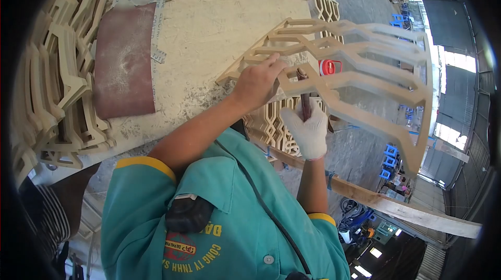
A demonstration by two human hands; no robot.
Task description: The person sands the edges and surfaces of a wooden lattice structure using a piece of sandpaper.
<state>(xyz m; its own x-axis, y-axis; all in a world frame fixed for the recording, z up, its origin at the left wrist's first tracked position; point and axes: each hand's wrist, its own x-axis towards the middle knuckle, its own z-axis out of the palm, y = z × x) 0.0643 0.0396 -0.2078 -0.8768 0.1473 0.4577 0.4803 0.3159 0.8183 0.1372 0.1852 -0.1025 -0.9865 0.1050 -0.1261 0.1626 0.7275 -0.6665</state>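
A pale wooden lattice panel [344,79] with zigzag slats is raised and tilted, one edge resting over the worktable [193,45]. My bare left hand [258,81] closes on its near slat at the table side. In a white glove, my right hand [307,128] is closed around a dark reddish-brown rolled strip [305,100], which looks like sandpaper. The strip stands upright, its upper end overlapping an opening in the panel near my left hand. Part of my right hand's grip is hidden by the strip.
A reddish-brown sandpaper sheet [125,60] lies on the table beside stacked wooden lattice pieces [62,71]. More lattice panels [276,128] stand below the table edge. A red-and-white container [329,67] is behind the panel. A wooden beam [396,207] runs at the right; blue stools [389,160] stand farther off.
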